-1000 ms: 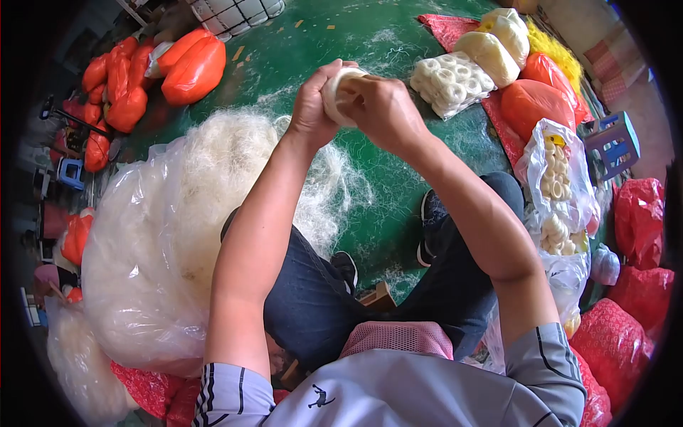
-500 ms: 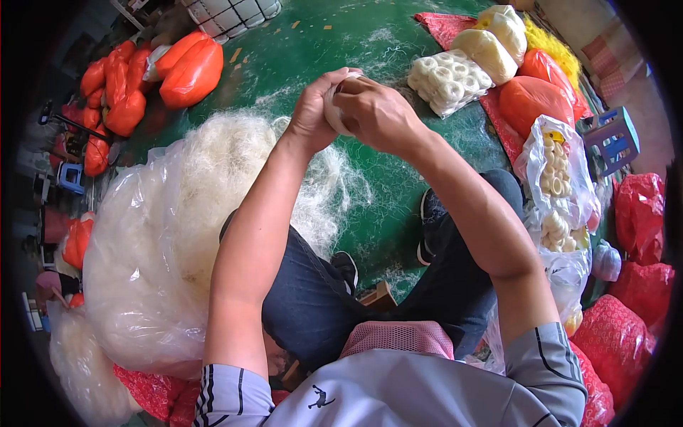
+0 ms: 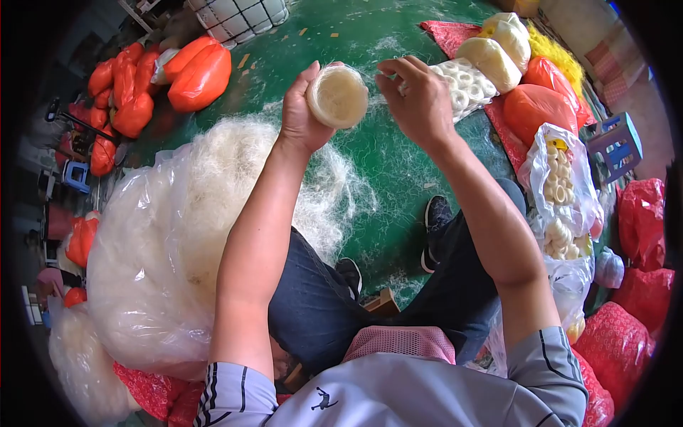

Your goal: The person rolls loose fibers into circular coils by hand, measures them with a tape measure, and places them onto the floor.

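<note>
My left hand (image 3: 302, 114) holds a round, pale cup-like ring of fibre (image 3: 338, 97), its hollow face turned toward me. My right hand (image 3: 416, 96) is raised to the right of it, apart from the ring, with fingers bent; whether its fingertips pinch a thin strand is too small to tell. Below and to the left, a large heap of loose whitish fibre (image 3: 235, 153) spills from a clear plastic bag (image 3: 139, 263). A clear pack of similar pale rings (image 3: 466, 87) lies behind my right hand, partly covered by it.
Orange bags (image 3: 199, 75) lie at the upper left, near a white caged container (image 3: 238, 18). On the right are an open bag of pale rings (image 3: 558, 178), a blue stool (image 3: 615, 148) and red bags (image 3: 612, 341). Loose fibres are scattered over the green floor (image 3: 391, 235).
My right hand has come off the ring and moved right. The ring's hollow face now shows in my left hand. The view has shifted slightly.
</note>
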`<state>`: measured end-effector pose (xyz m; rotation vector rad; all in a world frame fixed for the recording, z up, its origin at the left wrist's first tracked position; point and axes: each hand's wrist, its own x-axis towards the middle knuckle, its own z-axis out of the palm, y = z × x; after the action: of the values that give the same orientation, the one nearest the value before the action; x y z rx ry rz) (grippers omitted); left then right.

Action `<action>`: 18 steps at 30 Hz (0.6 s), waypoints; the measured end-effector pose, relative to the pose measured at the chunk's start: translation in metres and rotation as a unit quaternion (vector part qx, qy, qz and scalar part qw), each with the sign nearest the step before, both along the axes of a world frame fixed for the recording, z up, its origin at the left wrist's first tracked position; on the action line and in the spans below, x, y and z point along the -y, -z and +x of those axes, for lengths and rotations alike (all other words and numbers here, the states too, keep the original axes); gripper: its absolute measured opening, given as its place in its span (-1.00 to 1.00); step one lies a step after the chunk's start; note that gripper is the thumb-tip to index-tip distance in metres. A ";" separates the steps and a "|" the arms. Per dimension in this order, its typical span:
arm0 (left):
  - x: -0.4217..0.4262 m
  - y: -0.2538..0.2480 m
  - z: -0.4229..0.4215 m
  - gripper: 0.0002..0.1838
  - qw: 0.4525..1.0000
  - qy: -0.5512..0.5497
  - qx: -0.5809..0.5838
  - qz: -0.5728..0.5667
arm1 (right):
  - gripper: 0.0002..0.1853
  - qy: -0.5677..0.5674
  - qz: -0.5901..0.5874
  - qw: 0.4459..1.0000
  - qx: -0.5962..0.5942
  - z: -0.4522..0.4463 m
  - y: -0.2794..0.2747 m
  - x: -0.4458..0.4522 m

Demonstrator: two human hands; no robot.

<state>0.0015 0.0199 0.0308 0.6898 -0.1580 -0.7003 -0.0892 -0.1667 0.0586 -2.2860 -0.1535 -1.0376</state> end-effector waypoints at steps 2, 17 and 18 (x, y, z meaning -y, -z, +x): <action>0.003 0.000 0.000 -0.51 1.000 0.000 0.001 -0.013 | -0.66 0.020 0.025 0.998 -0.047 -0.003 0.001 -0.013; 0.008 0.005 -0.008 -0.43 0.991 0.098 0.014 0.087 | -0.79 0.057 -0.104 0.972 -0.201 0.006 0.009 -0.020; 0.009 0.007 -0.008 -0.43 0.992 0.095 0.017 0.084 | -0.79 0.058 -0.116 0.973 -0.189 0.007 0.010 -0.020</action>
<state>-0.0065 0.0114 0.0240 0.8561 -0.1985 -0.8927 -0.0825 -0.1463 0.0484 -2.6866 0.0188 -0.6459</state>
